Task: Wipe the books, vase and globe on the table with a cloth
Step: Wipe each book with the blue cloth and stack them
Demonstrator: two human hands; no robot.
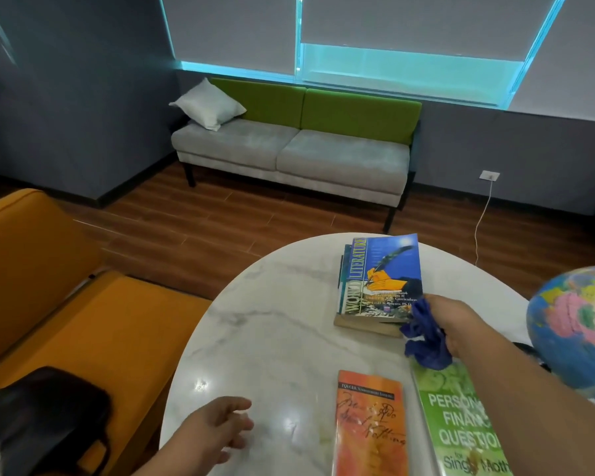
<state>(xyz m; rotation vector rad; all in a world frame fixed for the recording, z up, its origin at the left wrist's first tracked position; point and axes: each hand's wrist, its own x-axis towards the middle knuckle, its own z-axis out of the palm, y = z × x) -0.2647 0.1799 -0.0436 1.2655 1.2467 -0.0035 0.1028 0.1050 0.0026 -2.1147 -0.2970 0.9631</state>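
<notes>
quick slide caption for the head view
Right hand, gripping a blue cloth, holds the World Literature book tilted on a stack on the marble table; left hand open.

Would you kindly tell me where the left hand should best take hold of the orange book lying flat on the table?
Probably its left long edge, approached from the left: the orange book lies flat with bare table on that side, the green book crowds its right, and the open left hand is nearby.
</notes>
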